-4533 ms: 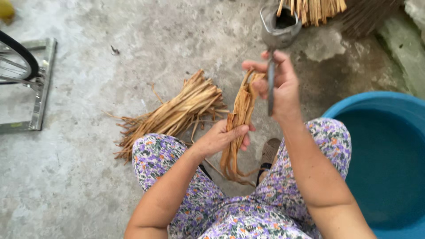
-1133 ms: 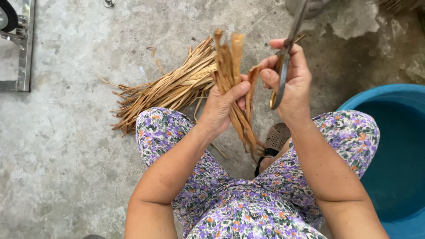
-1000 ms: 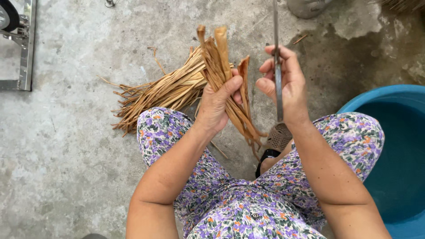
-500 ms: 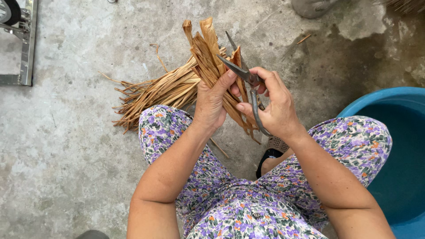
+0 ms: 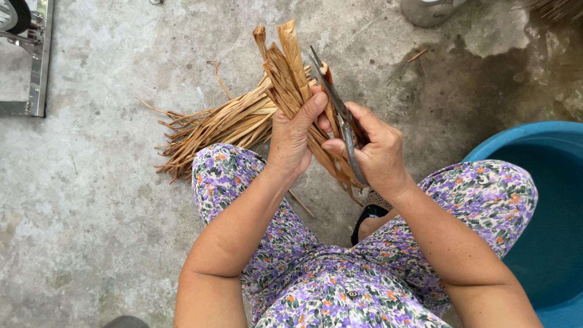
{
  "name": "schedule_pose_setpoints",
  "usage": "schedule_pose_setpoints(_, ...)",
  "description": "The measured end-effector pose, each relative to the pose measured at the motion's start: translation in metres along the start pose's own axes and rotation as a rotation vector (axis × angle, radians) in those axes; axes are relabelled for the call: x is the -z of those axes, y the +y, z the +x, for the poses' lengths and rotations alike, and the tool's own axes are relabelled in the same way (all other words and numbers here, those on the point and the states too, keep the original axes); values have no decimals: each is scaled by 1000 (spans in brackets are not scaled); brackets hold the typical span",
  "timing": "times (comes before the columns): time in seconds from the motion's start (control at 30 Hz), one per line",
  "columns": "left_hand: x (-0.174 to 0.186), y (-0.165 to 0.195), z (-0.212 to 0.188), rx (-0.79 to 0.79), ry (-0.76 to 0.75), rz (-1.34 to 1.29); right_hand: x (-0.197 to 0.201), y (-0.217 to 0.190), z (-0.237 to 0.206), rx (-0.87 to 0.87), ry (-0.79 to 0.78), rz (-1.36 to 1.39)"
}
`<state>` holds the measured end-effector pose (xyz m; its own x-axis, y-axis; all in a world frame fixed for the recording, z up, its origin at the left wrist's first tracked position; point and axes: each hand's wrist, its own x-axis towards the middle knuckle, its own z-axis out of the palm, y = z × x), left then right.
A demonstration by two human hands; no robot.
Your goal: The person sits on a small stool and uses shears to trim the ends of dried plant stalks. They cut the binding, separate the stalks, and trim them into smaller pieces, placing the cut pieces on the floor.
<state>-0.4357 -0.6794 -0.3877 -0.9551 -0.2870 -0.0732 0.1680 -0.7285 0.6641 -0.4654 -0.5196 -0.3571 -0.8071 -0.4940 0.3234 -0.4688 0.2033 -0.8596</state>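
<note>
Hands of the person meet in the middle of the view, above the concrete floor (image 5: 91,200). The left hand (image 5: 291,143) is closed around a bundle of dried brown strips (image 5: 291,73); the thumb lies across the front of it and the bundle stands almost upright, tilted a little to the left, with its upper ends rising above the hand and its lower ends hanging below, between the two hands. The right hand (image 5: 373,152) is closed on a pair of metal scissors (image 5: 340,112). The blades point up and to the left and lie against the right side of the held bundle, touching it; whether the blades are apart or together I cannot tell.

Behind the left hand, a larger pile of the same dried strips (image 5: 209,124) lies flat on the floor, spread like a fan toward the left edge of the floor. The person wears trousers with purple flowers (image 5: 340,285), and a dark sandal (image 5: 367,215) shows between the knees. A blue plastic basin (image 5: 546,243) stands at the right edge of the floor, just beside the right knee. A metal frame (image 5: 39,61) is in the far left corner, and a grey metal container (image 5: 428,9) stands at the far edge, well apart from the hands.
</note>
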Motion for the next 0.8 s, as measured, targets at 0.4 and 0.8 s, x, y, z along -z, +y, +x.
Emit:
schedule_pose_setpoints(0.4,2,-3,-4,52,-37,66,2,19,5,-214,10,575)
schedule_pose_setpoints(0.8,-3,-17,-8,55,-227,169,6,30,14,-308,154,552)
